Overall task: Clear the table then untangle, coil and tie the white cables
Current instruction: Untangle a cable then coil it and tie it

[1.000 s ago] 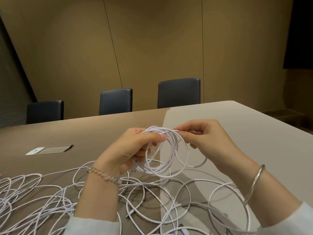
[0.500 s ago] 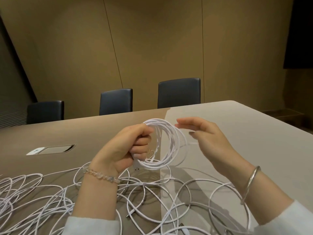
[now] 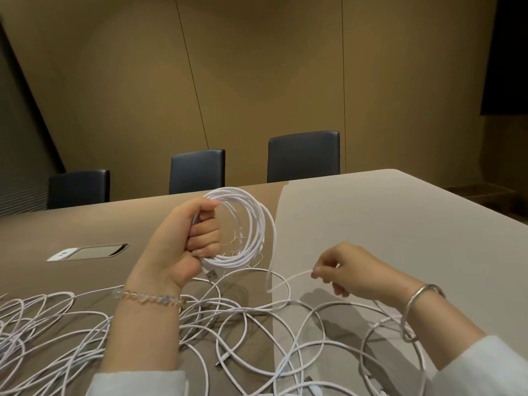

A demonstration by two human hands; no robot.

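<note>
A big messy pile of loose white cables [image 3: 71, 324] lay on the near left of the tabletop [image 3: 385, 218] and spread to the right. The left hand [image 3: 185, 241] was held up above the pile, its fingers [image 3: 205, 238] curled tight around a neat round coil [image 3: 245, 227] of white cable. From the coil, a loose cable end [image 3: 274, 270] hung down. Further right, the right hand [image 3: 351, 270] pinched that cable end between thumb and fingertips, low above the tabletop.

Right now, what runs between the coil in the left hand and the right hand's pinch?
In the head view, one loose white strand drops from the coil, bends, and rises to the right hand.
</note>
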